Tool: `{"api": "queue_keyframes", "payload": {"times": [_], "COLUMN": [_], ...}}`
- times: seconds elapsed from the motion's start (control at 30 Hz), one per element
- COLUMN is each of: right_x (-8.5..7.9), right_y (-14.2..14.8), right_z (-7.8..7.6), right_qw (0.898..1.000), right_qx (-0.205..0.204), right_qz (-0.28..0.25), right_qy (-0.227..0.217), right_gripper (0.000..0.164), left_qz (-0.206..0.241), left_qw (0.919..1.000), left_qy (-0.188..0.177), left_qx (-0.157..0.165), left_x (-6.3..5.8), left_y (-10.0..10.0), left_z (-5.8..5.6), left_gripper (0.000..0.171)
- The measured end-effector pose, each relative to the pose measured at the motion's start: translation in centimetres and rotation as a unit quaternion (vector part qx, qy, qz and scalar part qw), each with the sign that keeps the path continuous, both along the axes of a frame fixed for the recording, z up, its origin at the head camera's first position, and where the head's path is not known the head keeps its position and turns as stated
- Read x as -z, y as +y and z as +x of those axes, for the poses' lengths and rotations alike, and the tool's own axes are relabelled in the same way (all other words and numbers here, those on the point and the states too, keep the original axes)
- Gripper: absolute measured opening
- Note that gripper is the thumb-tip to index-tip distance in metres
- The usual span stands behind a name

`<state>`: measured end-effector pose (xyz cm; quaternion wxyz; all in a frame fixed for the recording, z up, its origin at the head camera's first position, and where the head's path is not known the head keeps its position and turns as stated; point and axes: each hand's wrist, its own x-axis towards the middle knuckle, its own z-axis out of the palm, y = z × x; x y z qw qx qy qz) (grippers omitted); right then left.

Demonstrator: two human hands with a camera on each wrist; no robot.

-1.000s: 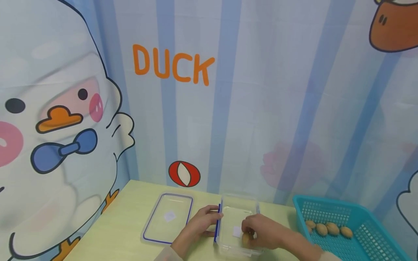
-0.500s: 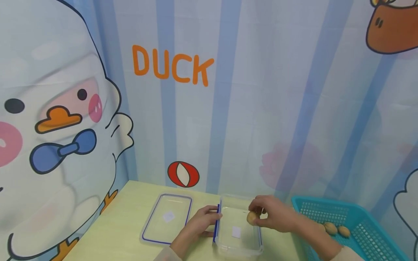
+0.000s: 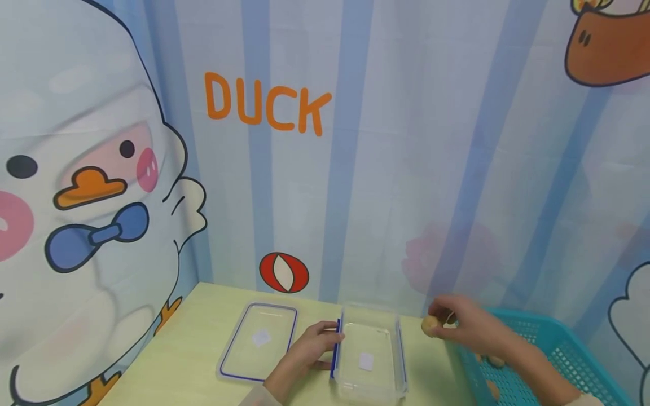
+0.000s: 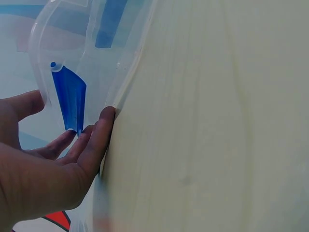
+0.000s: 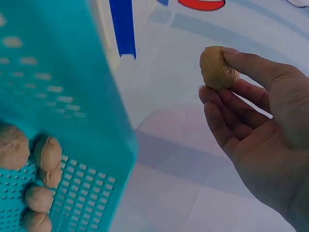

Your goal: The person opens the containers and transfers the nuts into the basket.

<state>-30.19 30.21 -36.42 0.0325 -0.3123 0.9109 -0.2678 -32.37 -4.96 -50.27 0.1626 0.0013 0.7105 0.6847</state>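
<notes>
My right hand (image 3: 468,322) pinches a walnut (image 3: 429,325) between thumb and fingertips, above the table between the clear container and the teal basket. In the right wrist view this walnut (image 5: 216,68) shows a ridged tan shell, with the basket off to the left. My left hand (image 3: 313,345) grips the left side of the clear plastic food container (image 3: 373,380), thumb at the rim and fingers along the wall. The left wrist view has those fingers beside a blue clip (image 4: 71,99) on that wall. Inside the container only a white label (image 3: 366,361) shows.
A teal plastic basket (image 3: 569,338) stands on the right, with several walnuts (image 5: 40,198) in it, partly behind my right arm. The container's clear lid (image 3: 259,341) with a blue seal lies flat on the left. A printed curtain (image 3: 386,169) hangs behind the table (image 3: 172,344).
My right hand has lifted the walnut up from inside the container and carried it right, past the container's edge toward the basket. The left hand has stayed on the container.
</notes>
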Motion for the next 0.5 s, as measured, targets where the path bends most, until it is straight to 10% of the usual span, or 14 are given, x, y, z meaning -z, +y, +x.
{"api": "queue_keyframes", "payload": {"times": [0.5], "right_x": [1.1], "right_y": [7.2], "right_z": [-0.2], "right_qw": [0.991], "right_qx": [0.116], "right_qz": [-0.031], "right_qy": [0.058], "right_gripper": [0.027], "left_qz": [-0.003], "left_qw": [1.0000], "left_qy": [-0.004], "left_qx": [-0.003], "left_x": [0.0], "left_y": [-0.1], "left_z": [-0.1], "left_gripper": [0.058]}}
